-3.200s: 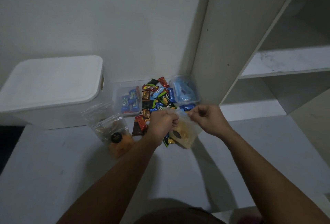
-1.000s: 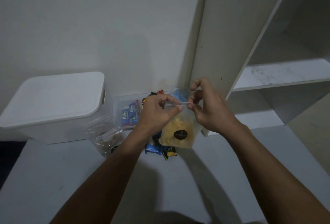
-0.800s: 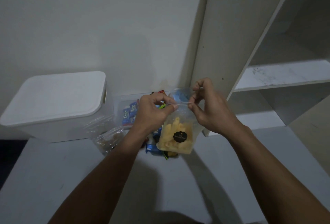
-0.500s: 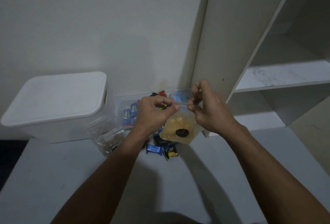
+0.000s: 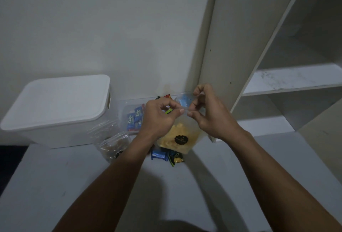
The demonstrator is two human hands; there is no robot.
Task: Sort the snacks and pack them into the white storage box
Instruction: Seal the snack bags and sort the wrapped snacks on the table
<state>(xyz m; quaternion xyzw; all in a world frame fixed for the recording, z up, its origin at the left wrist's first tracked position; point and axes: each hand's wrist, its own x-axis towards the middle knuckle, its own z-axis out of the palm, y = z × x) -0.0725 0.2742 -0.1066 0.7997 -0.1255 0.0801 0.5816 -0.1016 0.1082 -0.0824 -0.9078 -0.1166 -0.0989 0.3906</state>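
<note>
A clear zip bag of yellow chips with a round black label hangs above the white surface. My left hand and my right hand pinch its top edge from either side, fingertips almost touching. The white storage box stands at the back left with its lid on. Behind my hands lies a pile of small wrapped snacks, mostly hidden. A clear tub with blue packets sits next to the box.
A second clear bag with brown snacks lies in front of the box. A second clear tub with blue items peeks out behind my right hand. A tall white shelf unit rises at the right, against the wall.
Both hands lifted the chip bag off the surface to chest height. Over the last second my fingertips have slid closer together along its top edge, and the bag swings slightly.
</note>
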